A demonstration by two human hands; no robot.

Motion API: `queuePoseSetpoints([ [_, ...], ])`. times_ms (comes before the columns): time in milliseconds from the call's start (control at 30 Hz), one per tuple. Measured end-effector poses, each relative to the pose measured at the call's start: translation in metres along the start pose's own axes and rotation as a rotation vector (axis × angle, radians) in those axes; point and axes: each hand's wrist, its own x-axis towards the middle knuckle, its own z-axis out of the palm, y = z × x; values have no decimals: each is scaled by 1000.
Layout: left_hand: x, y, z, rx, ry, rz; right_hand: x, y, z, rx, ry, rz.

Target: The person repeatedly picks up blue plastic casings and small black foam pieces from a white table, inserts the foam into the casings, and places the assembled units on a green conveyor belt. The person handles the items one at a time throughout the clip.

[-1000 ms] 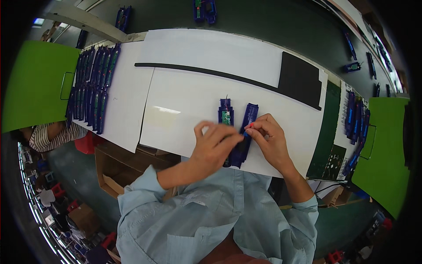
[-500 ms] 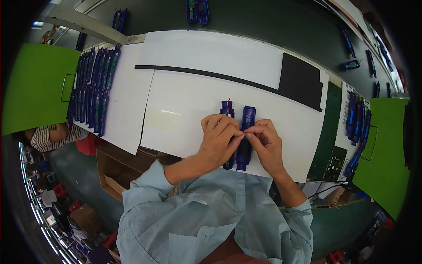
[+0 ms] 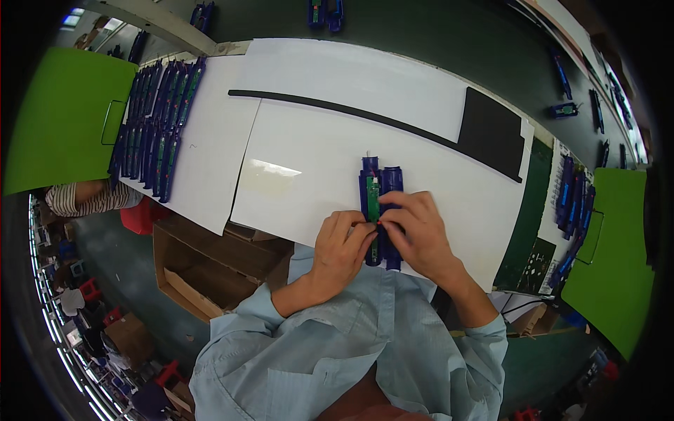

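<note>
In front of me a narrow blue plastic housing with a green circuit board [image 3: 373, 196] lies lengthwise, pointing away from me. Close along its right side lies a second blue shell [image 3: 393, 180], partly covered by my fingers. My right hand [image 3: 424, 235] reaches over this shell, its thumb and forefinger pinched on a small red piece [image 3: 380, 222] at the board's right edge. From the left, my left hand [image 3: 338, 247] has its thumb and fingertips together at the board's left edge. What those left fingertips hold, if anything, is too small to make out.
A white work board [image 3: 309, 147] carries a black strip [image 3: 337, 107] and a black sheet [image 3: 491, 130]. Rows of blue housings [image 3: 158, 126] lie left, more blue parts [image 3: 576, 203] right. Green panels [image 3: 67, 119] flank both sides. A cardboard box [image 3: 210, 263] sits below; another person's striped sleeve [image 3: 95, 200] shows left.
Both hands have come nearer to me and parted slightly, from fingertips meeting over the right shell to the edges of the circuit board. The board is now more exposed. The view has shifted a little.
</note>
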Motion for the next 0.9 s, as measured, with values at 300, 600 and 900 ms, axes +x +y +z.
queuePoseSetpoints([
  [300, 4, -2, 3, -70, 3, 77, 2, -1, 6, -234, -122, -170],
  [600, -34, -7, -2, -6, -97, 243, 18, -8, -11, 2, -262, 60],
  [900, -36, -13, 1, 98, -104, 310, 29, -2, -12, -15, -381, 92],
])
